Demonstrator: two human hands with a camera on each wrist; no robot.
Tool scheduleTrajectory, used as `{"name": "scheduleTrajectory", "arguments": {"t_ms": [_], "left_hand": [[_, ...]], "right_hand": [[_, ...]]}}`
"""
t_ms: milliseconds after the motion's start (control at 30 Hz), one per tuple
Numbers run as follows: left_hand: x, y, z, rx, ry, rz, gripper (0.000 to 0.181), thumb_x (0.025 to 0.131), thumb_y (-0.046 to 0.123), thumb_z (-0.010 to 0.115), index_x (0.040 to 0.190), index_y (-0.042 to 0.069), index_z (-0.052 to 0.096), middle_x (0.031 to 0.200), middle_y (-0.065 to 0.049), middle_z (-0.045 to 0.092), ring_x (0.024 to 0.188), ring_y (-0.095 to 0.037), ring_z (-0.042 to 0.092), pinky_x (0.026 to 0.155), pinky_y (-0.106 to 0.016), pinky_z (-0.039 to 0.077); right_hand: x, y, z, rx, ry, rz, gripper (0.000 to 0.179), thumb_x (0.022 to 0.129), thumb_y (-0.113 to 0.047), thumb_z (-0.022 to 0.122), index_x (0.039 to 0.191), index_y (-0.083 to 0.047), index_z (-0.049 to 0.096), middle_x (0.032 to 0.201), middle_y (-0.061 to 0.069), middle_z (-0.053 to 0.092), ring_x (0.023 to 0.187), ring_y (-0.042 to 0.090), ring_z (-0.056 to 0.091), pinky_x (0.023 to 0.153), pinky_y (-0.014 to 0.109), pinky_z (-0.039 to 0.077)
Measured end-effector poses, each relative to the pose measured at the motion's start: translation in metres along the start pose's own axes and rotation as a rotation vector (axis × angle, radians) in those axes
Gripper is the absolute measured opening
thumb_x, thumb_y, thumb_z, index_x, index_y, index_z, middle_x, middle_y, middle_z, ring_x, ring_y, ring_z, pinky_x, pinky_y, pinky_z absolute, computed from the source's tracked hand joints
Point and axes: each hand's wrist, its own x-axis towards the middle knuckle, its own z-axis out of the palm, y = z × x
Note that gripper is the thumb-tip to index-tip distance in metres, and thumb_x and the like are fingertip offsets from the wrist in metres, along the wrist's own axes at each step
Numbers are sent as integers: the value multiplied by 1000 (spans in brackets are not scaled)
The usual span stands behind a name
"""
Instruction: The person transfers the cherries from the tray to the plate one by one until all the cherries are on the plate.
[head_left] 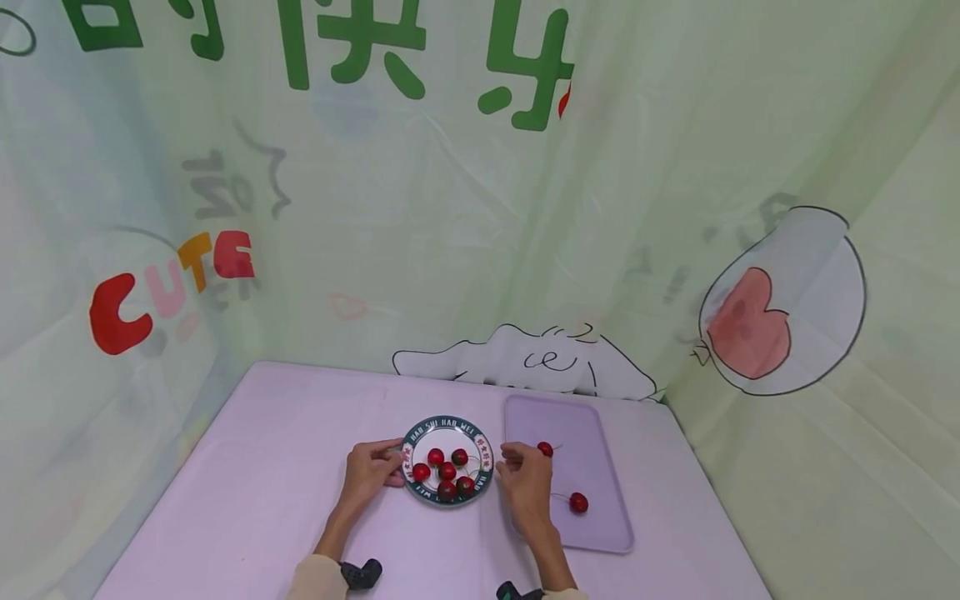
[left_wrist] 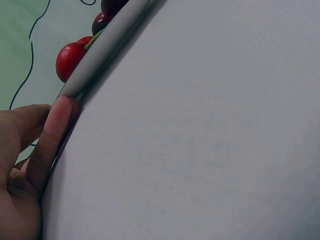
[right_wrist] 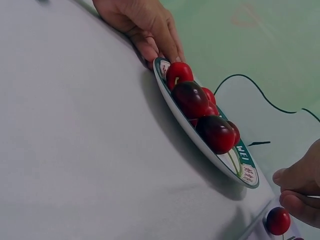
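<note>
A round white plate with a dark green lettered rim sits at the middle of the table, bearing several red and dark red cherries. At its left rim, my left hand pinches the edge between thumb and fingers; the left wrist view has the fingers against the rim. Just right of the plate, my right hand hovers by the tray's left side, apart from the plate. Its thumb and fingers are loosely bent, and I see nothing between them in the right wrist view.
A lilac tray lies right of the plate, partly behind the right hand and wrist. On it are one cherry beside the right hand and another cherry nearer the front. A printed curtain hangs behind the pale table.
</note>
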Motion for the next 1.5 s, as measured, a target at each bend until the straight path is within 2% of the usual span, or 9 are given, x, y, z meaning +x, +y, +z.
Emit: {"name": "scheduleTrajectory", "arguments": {"t_ms": [233, 833, 1100, 1267, 1500], "left_hand": [[-2, 3, -2, -3, -3, -9, 37, 101, 1, 74, 137, -3, 73, 91, -15, 71, 60, -17, 76, 61, -23, 67], [-2, 4, 0, 6, 8, -9, 35, 101, 2, 75, 136, -2, 74, 91, -15, 71, 60, -16, 75, 61, -22, 66], [-4, 5, -1, 9, 4, 8, 36, 101, 1, 74, 137, -5, 73, 92, -17, 72, 61, -20, 77, 61, -24, 67], [-2, 4, -1, 19, 5, 0, 36, 101, 1, 73, 137, -4, 73, 91, -15, 71, 60, -17, 76, 61, -23, 66], [0, 3, -1, 21, 4, -2, 37, 102, 2, 73, 138, -2, 73, 90, -14, 70, 61, -18, 77, 61, -23, 66]], "right_hand": [[-1, -3, -11, 28, 6, 41, 25, 90, 6, 83, 115, 2, 82, 103, 16, 82, 87, 21, 75, 83, 34, 70], [2, 3, -34, 75, 61, -8, 18, 83, 10, 86, 101, 8, 82, 90, 21, 82, 81, 30, 81, 71, 25, 68], [1, 4, -44, 93, 17, 62, 19, 88, 4, 86, 106, 8, 82, 95, 21, 83, 88, 31, 81, 75, 16, 65], [-3, 7, -51, 137, -12, 131, 18, 90, 0, 86, 107, 5, 83, 97, 19, 84, 86, 21, 80, 75, 10, 61], [-3, 21, -53, 205, -57, 146, 22, 90, -3, 87, 111, 3, 83, 103, 18, 84, 88, 15, 80, 79, 11, 62]]}}
